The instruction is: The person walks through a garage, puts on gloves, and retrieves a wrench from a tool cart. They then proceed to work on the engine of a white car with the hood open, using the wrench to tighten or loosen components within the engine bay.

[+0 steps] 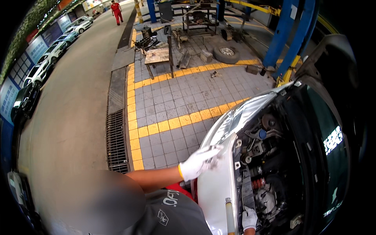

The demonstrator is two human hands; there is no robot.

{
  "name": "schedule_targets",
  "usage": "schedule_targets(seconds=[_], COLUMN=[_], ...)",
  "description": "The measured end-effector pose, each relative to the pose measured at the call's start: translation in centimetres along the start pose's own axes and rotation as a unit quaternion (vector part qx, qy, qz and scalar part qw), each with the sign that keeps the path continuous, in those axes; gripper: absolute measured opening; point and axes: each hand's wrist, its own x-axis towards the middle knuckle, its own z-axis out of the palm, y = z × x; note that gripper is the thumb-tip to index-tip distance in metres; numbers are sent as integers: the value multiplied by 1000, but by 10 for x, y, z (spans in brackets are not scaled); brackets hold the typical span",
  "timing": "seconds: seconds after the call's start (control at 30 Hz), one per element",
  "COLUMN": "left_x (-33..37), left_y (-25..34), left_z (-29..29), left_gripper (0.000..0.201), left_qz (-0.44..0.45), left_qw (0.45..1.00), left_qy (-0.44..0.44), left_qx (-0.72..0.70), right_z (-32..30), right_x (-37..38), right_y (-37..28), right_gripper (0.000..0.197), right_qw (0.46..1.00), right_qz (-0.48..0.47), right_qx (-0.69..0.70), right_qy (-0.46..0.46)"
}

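Note:
My left hand [197, 162], in a white glove, is over the white front bumper [209, 194] of a car, near the clear headlight [231, 121]. Motion smears its fingers, and a small greyish blur at their tips cannot be made out. My right hand [249, 219], gloved too, is low at the front edge of the engine bay [270, 168], beside a dark panel [246, 188]. Its fingers look curled; what they hold, if anything, is hidden. A pale rod with a brownish band [229, 215] lies over the bumper, left of that hand.
The raised hood [340, 70] rises at the right. Beyond the car stand blue lift posts [280, 35], a loose wheel [226, 53] and a small wooden table [157, 56] among removed parts. A floor grate [116, 137] runs along the left; a person in red [116, 11] is far off.

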Motion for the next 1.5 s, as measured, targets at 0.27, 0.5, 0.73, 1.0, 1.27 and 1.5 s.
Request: schedule_targets(seconds=[0.27, 0.5, 0.73, 1.0, 1.27, 1.5], left_x=[-39, -32, -33, -30, -40, -40], left_y=[-67, -90, -112, -143, -135, -131], left_z=[-32, -9, 16, 7, -2, -10], left_gripper=[28, 18, 16, 17, 20, 21], left_qz=[-174, -227, -286, -328, -312, -296], left_qw=[981, 973, 957, 944, 949, 954], left_qy=[82, 46, 19, -36, -7, 4], left_qx=[-6, 16, 37, 28, 47, 42], right_z=[18, 1, 9, 26, 26, 34], right_x=[39, 40, 44, 45, 57, 60], right_y=[22, -2, -5, -9, -18, -8], right_gripper=[31, 52, 47, 52, 53, 54], right_qw=[994, 989, 989, 974, 969, 958], right_qz=[77, 148, 147, 175, 195, 179], right_qx=[33, -3, -24, -69, -48, -110], right_qy=[-66, -10, -14, 125, 142, 197])
